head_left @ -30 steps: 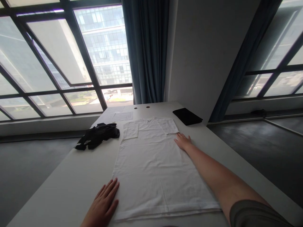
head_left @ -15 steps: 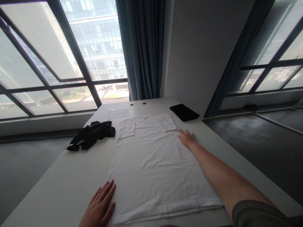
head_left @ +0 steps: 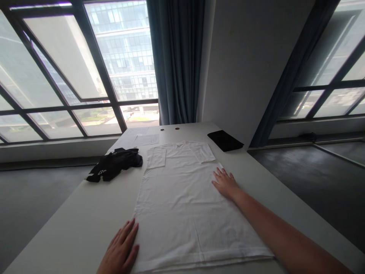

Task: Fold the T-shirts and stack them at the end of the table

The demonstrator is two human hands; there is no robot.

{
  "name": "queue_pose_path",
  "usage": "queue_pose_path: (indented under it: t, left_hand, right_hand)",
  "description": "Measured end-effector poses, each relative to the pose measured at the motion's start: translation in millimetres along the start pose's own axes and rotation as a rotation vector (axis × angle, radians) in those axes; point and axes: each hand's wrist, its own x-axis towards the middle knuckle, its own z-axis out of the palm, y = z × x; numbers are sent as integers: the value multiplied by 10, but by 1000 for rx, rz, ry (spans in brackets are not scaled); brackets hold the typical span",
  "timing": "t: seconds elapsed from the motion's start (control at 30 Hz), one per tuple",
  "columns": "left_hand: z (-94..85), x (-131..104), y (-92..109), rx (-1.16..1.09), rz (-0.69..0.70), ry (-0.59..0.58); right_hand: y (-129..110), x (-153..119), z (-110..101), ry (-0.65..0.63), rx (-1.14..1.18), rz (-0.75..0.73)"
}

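A white T-shirt (head_left: 182, 205) lies spread on the white table, its collar at the far end and its hem towards me. Both short sleeves are folded inward over the body, and small wrinkles cross the middle. My left hand (head_left: 121, 247) rests flat at the shirt's lower left edge, fingers stretched out. On the upper right side edge, just below the sleeve, lies my right hand (head_left: 225, 183) with its fingers spread. Neither hand grips anything.
A crumpled black garment (head_left: 115, 164) lies on the table (head_left: 76, 220) to the left. Beyond the shirt's right shoulder sits a folded black cloth (head_left: 225, 140). Sheets of paper (head_left: 146, 139) lie at the far left, near two round holes. Windows and a blue curtain (head_left: 178, 64) stand behind.
My right hand has slid down along the shirt's right edge, nearer to me and slightly onto the fabric. My left hand stays in place. The camera view has shifted slightly.
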Motion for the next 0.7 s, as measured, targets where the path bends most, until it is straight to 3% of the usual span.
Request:
queue_pose_path:
  t: [0.1, 0.17, 0.27, 0.37, 0.47, 0.53, 0.6, 0.7]
  left_hand:
    - [32, -21, -10, -8, -36, 16]
    - [39, -24, 0, -5, -31, 15]
    - [41, -39, 18, 2, -32, 14]
    - [33, -53, 17, -7, -46, 16]
    - [-2, 25, 54, -20, -85, 32]
    - [-38, 182, 171, -17, -111, 34]
    - [-69, 434, 402, -26, -91, 14]
    - [-76, 931, 915, -82, -14, -50]
  right_hand:
    - [-114, -523, 34, -49, 39, -103]
    - [-124, -877, 82, 10, 64, -144]
    - [-40, -1339, 247, 152, 111, -171]
    - [137, -1667, 513, 146, 139, -109]
    - [310, -1839, 712, 137, 160, -74]
    - [336, -1866, 707, 134, 162, -64]
    - [230, -1830, 576, 110, 141, -56]
    - [-183, -1695, 255, 76, 105, -113]
